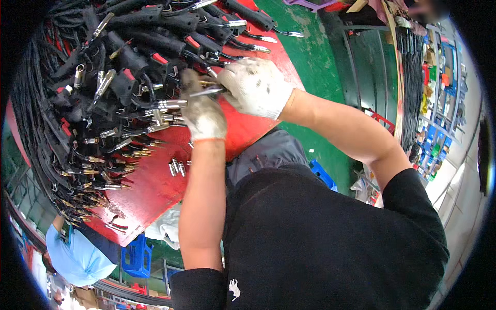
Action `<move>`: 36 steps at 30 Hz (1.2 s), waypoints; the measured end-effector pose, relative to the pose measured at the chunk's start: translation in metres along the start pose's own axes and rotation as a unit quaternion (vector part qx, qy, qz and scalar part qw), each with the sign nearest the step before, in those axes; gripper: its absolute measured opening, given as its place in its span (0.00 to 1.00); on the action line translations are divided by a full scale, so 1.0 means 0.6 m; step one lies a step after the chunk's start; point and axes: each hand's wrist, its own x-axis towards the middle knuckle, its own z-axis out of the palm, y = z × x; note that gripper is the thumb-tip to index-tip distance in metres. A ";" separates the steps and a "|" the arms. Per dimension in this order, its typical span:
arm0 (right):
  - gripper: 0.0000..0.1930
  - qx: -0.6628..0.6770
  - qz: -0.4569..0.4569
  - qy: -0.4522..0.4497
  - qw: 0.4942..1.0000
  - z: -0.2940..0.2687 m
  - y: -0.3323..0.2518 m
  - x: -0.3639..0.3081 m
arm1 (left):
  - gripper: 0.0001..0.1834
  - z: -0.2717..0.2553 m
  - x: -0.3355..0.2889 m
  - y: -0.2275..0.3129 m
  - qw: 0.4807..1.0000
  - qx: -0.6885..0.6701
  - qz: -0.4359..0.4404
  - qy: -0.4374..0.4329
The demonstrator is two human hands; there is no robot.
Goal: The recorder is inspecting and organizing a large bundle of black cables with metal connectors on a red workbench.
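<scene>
Head view: a slim silvery piece (pixel 207 91) lies just left of the right hand (pixel 256 88), whose fingers appear to pinch its right end; its long axis runs roughly left to right, across the gloved left hand (pixel 204 114), whose blurred fingers cannot be judged. No writing is legible; the black shirt (pixel 330 232) bears a white emblem (pixel 234 290).

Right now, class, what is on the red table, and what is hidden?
The red table holds heaped black cables, black handles with red parts, loose silver cylinders and a pliers-like tool. The pile covers much of its surface; anything beneath cannot be seen.
</scene>
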 end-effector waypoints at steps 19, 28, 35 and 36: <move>0.23 0.291 0.262 -0.284 0.875 -0.031 0.009 0.100 | 0.18 0.023 -0.065 -0.016 0.995 -0.013 -0.057 0.076; 0.24 0.270 0.256 -0.431 0.822 -0.022 -0.015 0.154 | 0.08 0.018 -0.058 -0.057 0.970 -0.240 -0.032 -0.001; 0.17 0.238 -0.030 -0.426 0.872 0.002 0.073 0.131 | 0.14 0.035 -0.061 -0.064 0.897 -0.434 -0.078 -0.033; 0.17 0.239 -0.035 -0.432 0.869 0.013 0.080 0.124 | 0.14 0.028 -0.062 -0.068 0.896 -0.437 -0.073 -0.026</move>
